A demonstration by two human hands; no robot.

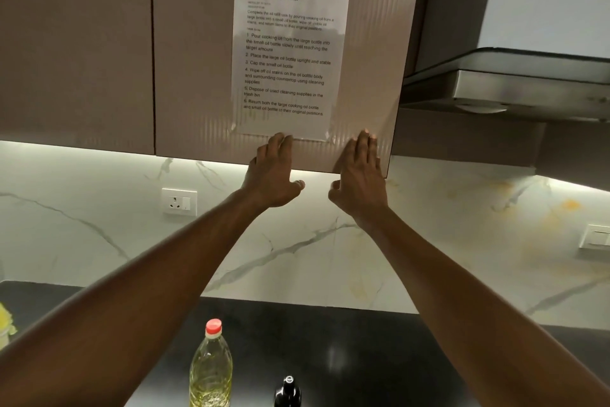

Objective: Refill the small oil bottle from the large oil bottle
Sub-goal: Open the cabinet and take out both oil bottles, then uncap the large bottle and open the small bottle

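The large oil bottle [210,370], clear plastic with yellow oil and a red cap, stands upright on the dark countertop [363,357] at the bottom of the view. Just to its right stands the small oil bottle [288,391], dark glass with a pale ring at its top. Both arms reach up, far above the bottles. My left hand [272,175] and my right hand [359,179] are raised in front of the upper cabinet's lower edge, fingers spread, holding nothing. The fingertips lie near the bottom of a printed task sheet [290,53].
A range hood [515,86] juts out at upper right. The marble backsplash [297,241] carries a wall socket [179,202] at left and a switch plate [595,236] at the right edge. A yellow-green item [5,324] sits at the far left edge.
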